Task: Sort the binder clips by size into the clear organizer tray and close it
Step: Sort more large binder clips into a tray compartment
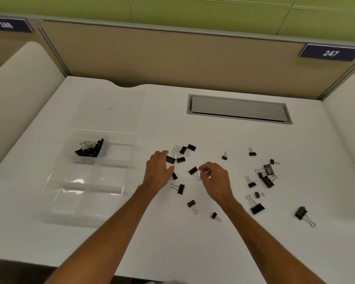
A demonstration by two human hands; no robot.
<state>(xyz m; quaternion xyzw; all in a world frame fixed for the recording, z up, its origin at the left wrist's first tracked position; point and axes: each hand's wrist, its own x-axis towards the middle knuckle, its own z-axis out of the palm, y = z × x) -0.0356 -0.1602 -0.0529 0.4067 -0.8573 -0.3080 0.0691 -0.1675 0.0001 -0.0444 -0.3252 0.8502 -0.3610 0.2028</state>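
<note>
Your L hand (158,171) is loosely open, fingertips touching a clip (170,159); R hand (215,179) pinches a second clip (193,170) by its wire handle

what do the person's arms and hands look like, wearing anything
Nothing worn that shows. The left hand and the right hand are bare, with no gloves. The arms are uncovered down to the picture's bottom edge, with no sleeves in view. I can make out no watch, bracelet or ring.

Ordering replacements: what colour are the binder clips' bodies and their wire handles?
The binder clips have black bodies and silver wire handles; head view.
</note>
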